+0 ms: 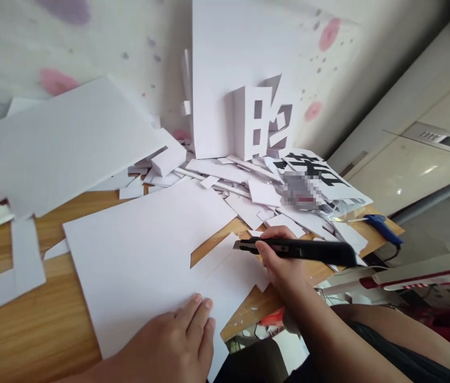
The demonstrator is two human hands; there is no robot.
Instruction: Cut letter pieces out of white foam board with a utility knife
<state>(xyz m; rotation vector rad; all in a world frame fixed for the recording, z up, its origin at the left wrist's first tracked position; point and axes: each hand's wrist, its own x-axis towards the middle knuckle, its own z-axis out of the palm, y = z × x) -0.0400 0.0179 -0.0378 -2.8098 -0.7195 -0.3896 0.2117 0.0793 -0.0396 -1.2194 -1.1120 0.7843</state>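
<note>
A large white foam board sheet [137, 260] lies on the wooden table in front of me, with a slot cut into its right side. My left hand [181, 335] rests flat on the sheet's lower part, fingers stretched out. In my right hand [283, 255] is a black utility knife [308, 251], its short blade pointing left. The blade tip is over the strip of board just below the slot, and a thin line runs across that strip. Whether the blade touches the board I cannot tell.
White offcuts [265, 192] are heaped behind the sheet. Cut-out white characters [252, 125] stand against an upright board [217, 64]. Another large board [65, 143] leans at left over the wooden table [41, 330]. A blue glue gun [384, 229] lies at the right edge.
</note>
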